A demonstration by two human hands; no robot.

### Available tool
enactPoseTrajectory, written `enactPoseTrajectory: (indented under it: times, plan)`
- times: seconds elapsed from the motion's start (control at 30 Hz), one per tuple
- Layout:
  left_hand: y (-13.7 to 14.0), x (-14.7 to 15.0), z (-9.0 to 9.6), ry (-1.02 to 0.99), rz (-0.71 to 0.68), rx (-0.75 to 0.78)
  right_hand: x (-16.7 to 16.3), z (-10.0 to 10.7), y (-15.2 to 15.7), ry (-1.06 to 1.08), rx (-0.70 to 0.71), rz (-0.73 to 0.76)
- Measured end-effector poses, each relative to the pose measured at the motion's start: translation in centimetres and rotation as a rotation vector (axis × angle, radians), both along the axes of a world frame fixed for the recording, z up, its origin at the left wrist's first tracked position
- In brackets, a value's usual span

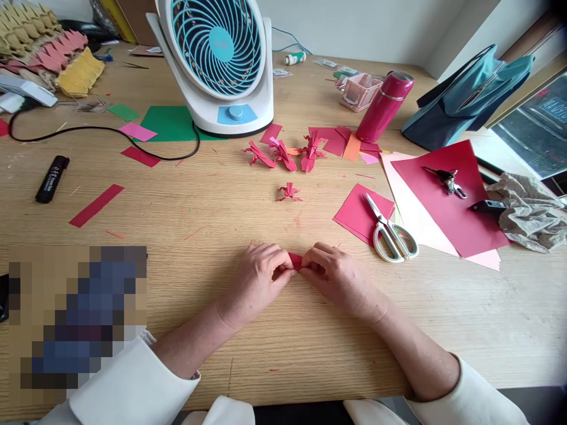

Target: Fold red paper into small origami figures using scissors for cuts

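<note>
Between my two hands is a small folded piece of red paper (295, 260), mostly covered by the fingers. My left hand (262, 273) pinches its left end, and my right hand (335, 275) pinches the other. Both hands rest low over the wooden table, thumbs nearly meeting. Just beyond them sits a small red folded paper figure (289, 191) with thin bent limbs. Farther back, several similar figures (286, 154) stand in a row. To the right of my right hand, white-handled scissors (394, 239) lie partly on square red paper sheets (354, 213).
A white fan (234, 112) stands at the back, its black cable (110, 128) curving left. At right are large red paper (447, 200), keys (449, 182), a crumpled cloth (531, 209), a bottle (384, 107) and a teal bag (465, 100). A black marker (52, 179) and red strip (96, 205) lie left.
</note>
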State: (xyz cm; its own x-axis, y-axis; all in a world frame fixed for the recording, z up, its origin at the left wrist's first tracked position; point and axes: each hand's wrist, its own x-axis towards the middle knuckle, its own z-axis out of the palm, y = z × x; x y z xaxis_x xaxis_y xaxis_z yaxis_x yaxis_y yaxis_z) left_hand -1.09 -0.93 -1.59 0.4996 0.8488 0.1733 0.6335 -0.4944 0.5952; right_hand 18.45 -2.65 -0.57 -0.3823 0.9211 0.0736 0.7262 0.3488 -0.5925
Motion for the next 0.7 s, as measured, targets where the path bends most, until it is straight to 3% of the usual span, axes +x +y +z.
enactPoseTrajectory:
  times: [0.3, 0.7]
  plan:
    - [-0.01, -0.11, 0.03, -0.024, -0.001, 0.009, -0.12, -0.22, -0.07, 0.035, -0.027, -0.073]
    - [-0.25, 0.50, -0.05, 0.057, 0.076, 0.024, 0.06, 0.55, -0.17, -0.168, -0.082, -0.139]
